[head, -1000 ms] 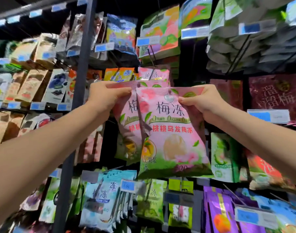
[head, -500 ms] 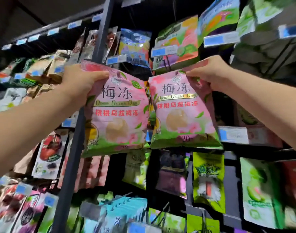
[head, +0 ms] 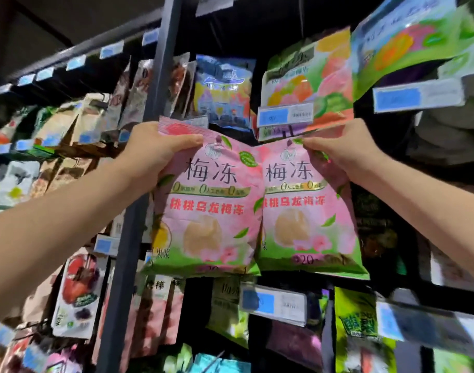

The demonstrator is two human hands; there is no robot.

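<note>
up high, the left hand [head: 152, 149] pinches the top corner of a pink bag [head: 206, 208], thumb across its front. the right hand [head: 343, 146] pinches the top of a second pink bag [head: 305, 211] the same way. both bags hang side by side with edges touching, in front of a shelf post [head: 139, 200], just below a price tag [head: 285, 117].

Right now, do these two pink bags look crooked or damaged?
Nothing torn or spilled. The left pink bag tilts in the left grip; the right pink bag is creased where the right grip pinches its corner.
</note>
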